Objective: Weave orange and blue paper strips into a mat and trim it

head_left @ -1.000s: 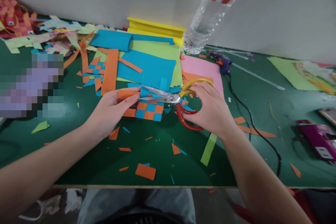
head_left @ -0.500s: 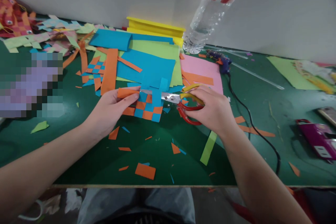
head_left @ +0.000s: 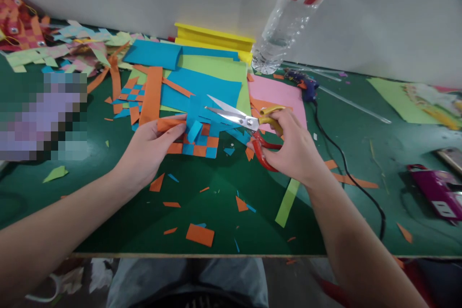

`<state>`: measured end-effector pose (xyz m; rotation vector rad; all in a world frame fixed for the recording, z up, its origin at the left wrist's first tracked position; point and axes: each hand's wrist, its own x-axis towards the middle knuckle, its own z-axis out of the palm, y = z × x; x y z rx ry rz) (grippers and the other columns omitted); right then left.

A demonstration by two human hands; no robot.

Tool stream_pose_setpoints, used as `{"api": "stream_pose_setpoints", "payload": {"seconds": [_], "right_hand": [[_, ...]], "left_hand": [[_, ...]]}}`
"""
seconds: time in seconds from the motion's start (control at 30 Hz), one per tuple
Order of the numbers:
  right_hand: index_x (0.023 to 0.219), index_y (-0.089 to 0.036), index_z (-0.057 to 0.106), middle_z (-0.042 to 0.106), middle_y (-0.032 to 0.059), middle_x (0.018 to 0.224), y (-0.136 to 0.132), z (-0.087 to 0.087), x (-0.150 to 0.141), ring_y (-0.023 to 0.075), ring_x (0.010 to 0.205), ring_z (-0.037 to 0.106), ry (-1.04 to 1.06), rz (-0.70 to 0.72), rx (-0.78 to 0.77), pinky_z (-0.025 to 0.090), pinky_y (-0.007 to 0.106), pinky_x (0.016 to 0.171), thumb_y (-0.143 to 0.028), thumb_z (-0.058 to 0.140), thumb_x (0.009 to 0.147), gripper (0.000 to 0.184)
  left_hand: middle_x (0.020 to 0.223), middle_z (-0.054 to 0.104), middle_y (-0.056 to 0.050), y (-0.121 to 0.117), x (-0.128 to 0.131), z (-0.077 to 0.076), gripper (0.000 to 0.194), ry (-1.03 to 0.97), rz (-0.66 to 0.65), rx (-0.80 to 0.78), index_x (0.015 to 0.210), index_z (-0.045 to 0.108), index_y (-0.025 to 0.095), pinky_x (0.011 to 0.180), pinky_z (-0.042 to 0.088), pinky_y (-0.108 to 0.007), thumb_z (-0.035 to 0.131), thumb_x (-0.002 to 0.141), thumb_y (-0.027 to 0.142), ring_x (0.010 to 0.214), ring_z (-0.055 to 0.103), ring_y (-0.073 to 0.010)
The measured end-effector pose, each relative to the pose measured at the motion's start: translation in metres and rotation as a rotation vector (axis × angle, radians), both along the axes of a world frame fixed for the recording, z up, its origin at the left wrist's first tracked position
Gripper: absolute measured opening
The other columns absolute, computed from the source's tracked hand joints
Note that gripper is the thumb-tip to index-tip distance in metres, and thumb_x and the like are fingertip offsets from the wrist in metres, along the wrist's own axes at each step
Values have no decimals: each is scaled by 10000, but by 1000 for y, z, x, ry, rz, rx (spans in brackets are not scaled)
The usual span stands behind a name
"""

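Observation:
My left hand (head_left: 153, 142) pinches the orange end of a woven paper piece (head_left: 200, 147), a checkerboard of blue and orange strips. One blue strip on it is curled up and loose blue strips stick out at its top. In my right hand (head_left: 294, 142) are scissors (head_left: 249, 121) with one yellow and one red handle, my fingers through the loops. Their blades stand apart, tips pointing left, over the upper right of the weave and in front of a blue paper sheet (head_left: 216, 85). Whether the blades touch any paper I cannot tell.
Paper scraps lie across the green table (head_left: 245, 236). Behind are green sheets, a pink sheet (head_left: 277, 89) and a folded yellow paper (head_left: 212, 33). A water bottle (head_left: 285, 19), a glue gun (head_left: 303, 84) with a black cord, and a purple device (head_left: 436, 190) stand to the right.
The scissors have moved up and to the right off the weave, and their blades have opened. One blue strip now curls up, and the woven piece has shifted slightly left and up.

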<state>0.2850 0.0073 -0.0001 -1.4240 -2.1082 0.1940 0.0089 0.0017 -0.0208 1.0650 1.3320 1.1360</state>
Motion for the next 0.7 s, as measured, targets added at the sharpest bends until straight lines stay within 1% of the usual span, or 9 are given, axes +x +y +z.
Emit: {"api": "stream_pose_setpoints", "payload": {"seconds": [0.1,0.17,0.23,0.3,0.4,0.47,0.53,0.6,0.7], "right_hand": [[1081,-253,486,625,102,1101,-1,-3,0,317,1084,610,-104,-6,42,443,499,927,-445,664,778,401],[1088,-255,469,608,101,1094,-1,-4,0,333,1100,591,-156,-17,62,411,519,949,-488,668,776,437],[1102,-257,457,591,107,1111,-2,-5,1,338,1104,579,-163,-12,78,405,521,946,-512,668,779,463],[1121,-256,452,579,117,1119,-1,-5,1,345,1107,568,-162,-13,106,405,526,943,-500,671,779,474],[1139,-251,458,575,129,1113,0,-4,1,372,1118,550,-185,-46,169,391,561,951,-441,687,757,484],[1133,-253,466,582,134,1106,0,-3,0,393,1123,542,-208,-75,197,383,587,951,-431,696,742,488],[1126,-261,471,590,135,1098,0,-2,-1,406,1122,541,-225,-96,207,385,597,942,-441,701,738,486],[1127,-271,473,595,133,1094,-1,-1,-1,406,1121,544,-239,-107,209,390,595,937,-441,696,747,472],[1119,-278,474,597,126,1083,-3,-1,-1,390,1101,554,-253,-110,224,397,579,934,-450,687,762,450]], "left_hand": [[1140,740,14,-2,-2,0,361,169,66,98,1153,739,294,1057,512,-397,730,835,466,1098,674,-265],[1146,737,21,-4,-3,2,394,222,77,145,1205,715,306,1069,501,-390,711,853,481,1109,670,-267],[1159,735,16,-5,-2,4,396,225,71,164,1218,709,304,1064,499,-373,695,866,484,1118,666,-264],[1171,731,19,-6,-1,8,372,257,76,169,1204,717,303,1046,504,-352,690,872,471,1122,661,-261],[1088,745,18,-9,0,11,350,317,104,150,1169,736,296,945,550,-334,724,848,436,1091,665,-283],[1030,749,13,-11,-1,12,369,295,116,140,1164,739,295,854,575,-320,762,815,412,1045,677,-295],[1053,748,10,-12,-1,10,379,255,98,139,1166,737,298,799,582,-307,777,802,395,998,689,-285],[1093,745,6,-13,0,8,375,231,63,140,1168,734,295,781,583,-300,770,809,397,965,695,-269],[1069,747,-3,-11,2,6,407,149,13,141,1191,719,283,797,590,-298,762,812,423,924,708,-243]]}}
